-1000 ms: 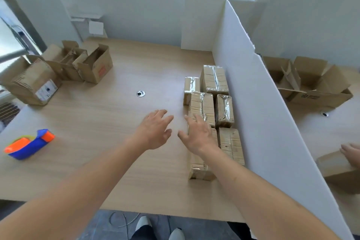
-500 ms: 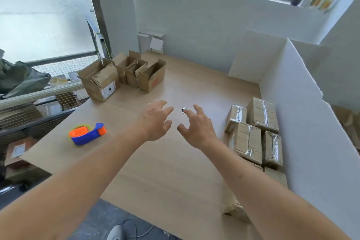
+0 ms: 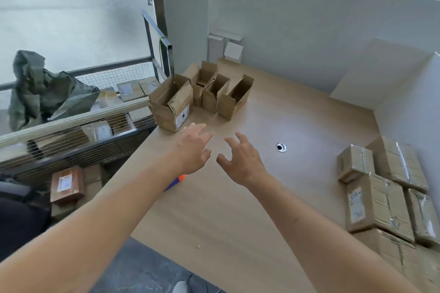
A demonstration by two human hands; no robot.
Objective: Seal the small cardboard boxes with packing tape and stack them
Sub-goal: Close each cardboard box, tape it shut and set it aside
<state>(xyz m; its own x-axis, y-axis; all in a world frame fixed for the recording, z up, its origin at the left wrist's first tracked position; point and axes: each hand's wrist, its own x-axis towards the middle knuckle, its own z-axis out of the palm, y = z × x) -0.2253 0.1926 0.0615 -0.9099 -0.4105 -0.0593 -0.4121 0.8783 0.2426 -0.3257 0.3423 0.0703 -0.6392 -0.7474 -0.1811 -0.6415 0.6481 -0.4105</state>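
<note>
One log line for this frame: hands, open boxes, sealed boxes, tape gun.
left hand: open, empty | right hand: open, empty | open boxes: far left, untouched | sealed boxes: right, by divider | tape gun: mostly hidden under left arm

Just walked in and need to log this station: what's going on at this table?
A person is packing small boxes. Both hands, the left hand and right hand, are open, hold nothing and reach over the wooden table toward the open cardboard boxes at its far left corner. Taped boxes sit grouped by the white divider on the right. The blue and orange tape dispenser lies mostly hidden behind the left forearm.
</note>
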